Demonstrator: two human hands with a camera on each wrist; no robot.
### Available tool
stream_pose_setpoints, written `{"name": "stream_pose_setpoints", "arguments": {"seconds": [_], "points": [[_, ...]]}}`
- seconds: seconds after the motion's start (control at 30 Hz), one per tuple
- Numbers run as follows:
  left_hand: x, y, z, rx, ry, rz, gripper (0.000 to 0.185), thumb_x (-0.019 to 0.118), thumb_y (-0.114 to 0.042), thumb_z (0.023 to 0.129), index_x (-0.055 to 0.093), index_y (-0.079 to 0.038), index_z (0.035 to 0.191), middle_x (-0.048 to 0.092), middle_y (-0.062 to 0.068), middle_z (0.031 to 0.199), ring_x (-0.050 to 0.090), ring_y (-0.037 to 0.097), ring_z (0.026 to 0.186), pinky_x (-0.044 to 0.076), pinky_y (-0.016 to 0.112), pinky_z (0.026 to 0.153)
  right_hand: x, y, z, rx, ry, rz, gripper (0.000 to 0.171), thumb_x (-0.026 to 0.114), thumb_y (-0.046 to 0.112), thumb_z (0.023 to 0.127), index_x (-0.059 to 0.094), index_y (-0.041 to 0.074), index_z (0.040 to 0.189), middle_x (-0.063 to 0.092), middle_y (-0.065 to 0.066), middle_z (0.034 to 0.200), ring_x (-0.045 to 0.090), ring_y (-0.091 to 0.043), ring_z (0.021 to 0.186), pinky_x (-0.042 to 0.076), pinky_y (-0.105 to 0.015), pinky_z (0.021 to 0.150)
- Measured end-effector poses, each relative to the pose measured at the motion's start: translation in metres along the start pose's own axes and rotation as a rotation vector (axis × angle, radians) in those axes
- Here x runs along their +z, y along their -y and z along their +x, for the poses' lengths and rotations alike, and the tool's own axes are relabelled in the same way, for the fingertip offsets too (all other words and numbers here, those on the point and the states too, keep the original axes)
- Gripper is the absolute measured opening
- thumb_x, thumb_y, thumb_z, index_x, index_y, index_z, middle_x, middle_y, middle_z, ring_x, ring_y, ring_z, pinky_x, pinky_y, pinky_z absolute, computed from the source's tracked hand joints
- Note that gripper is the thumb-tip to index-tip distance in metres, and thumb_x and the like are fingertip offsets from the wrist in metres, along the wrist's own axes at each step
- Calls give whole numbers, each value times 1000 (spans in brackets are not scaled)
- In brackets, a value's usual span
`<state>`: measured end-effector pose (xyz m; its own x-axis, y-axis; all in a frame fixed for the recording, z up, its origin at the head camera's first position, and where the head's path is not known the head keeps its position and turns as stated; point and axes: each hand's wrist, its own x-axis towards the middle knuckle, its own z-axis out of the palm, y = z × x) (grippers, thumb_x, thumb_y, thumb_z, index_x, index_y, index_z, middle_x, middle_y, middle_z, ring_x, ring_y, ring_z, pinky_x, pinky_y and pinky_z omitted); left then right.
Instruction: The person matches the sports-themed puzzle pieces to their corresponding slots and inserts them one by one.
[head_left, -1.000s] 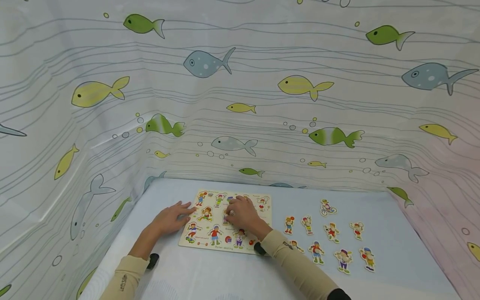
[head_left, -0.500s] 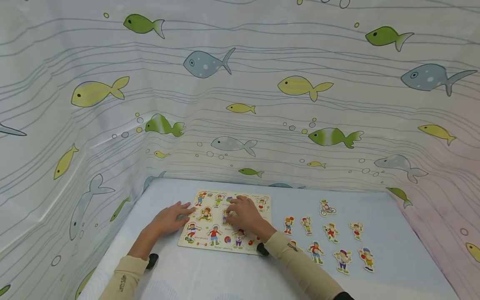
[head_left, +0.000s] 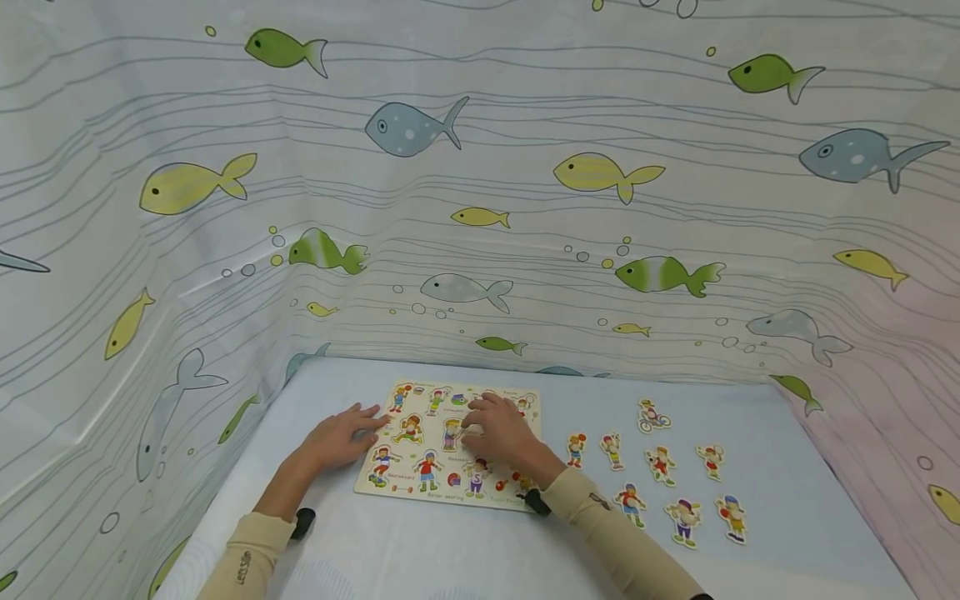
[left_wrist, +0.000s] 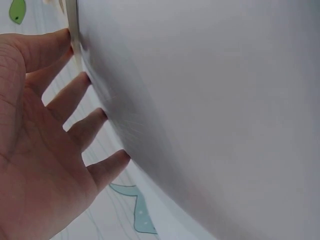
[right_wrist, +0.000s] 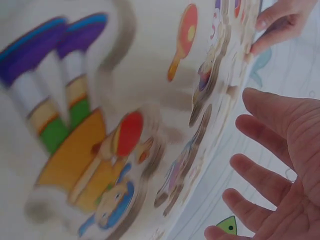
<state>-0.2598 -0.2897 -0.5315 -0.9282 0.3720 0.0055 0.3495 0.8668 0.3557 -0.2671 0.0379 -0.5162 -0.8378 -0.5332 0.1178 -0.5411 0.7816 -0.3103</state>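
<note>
A cream puzzle board with cartoon sports figures lies on the table. My left hand rests at its left edge with fingers spread, and the left wrist view shows the fingertips against the board edge and table. Over the right-centre of the board is my right hand, its fingers spread and holding nothing. Just left of its fingertips sits a puzzle piece of a figure. In the right wrist view my right hand is apart from the board's surface. Part of the board's upper right is hidden beneath this hand.
Several loose puzzle pieces lie right of the board, among them a cyclist, a roller skater and a baseball figure. My right forearm crosses in front of some. A fish-patterned sheet rises behind the table.
My right hand has drawn back to the right from the figure piece at the board's middle, uncovering it, and its fingers have spread. My left hand has stayed at the board's edge.
</note>
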Motion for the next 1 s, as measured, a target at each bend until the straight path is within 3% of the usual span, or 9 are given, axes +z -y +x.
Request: {"name": "stream_pose_setpoints", "arguments": {"seconds": [0.3, 0.67, 1.0], "points": [[0, -2, -1, 3, -6, -10, 39, 63, -23, 95, 64, -13, 133, 50, 15, 145, 36, 49, 136, 31, 67, 104, -13, -15, -9, 23, 9, -33, 25, 71, 35, 91, 76, 22, 112, 57, -3, 139, 36, -30, 140, 27, -55, 113], [-2, -2, -2, 13, -17, -10, 39, 63, -24, 95, 64, -13, 133, 50, 15, 145, 36, 48, 136, 31, 67, 104, -23, -29, -18, 2, -48, -57, 25, 72, 36, 91, 76, 20, 110, 59, -5, 136, 39, -32, 138, 31, -55, 111], [0, -1, -1, 11, -9, -5, 39, 63, -25, 96, 64, -14, 134, 50, 15, 145, 36, 48, 136, 32, 66, 104, -29, -37, -28, 31, -49, -52, 29, 74, 38, 89, 76, 20, 111, 58, -5, 137, 39, -33, 138, 31, -56, 110]]}}
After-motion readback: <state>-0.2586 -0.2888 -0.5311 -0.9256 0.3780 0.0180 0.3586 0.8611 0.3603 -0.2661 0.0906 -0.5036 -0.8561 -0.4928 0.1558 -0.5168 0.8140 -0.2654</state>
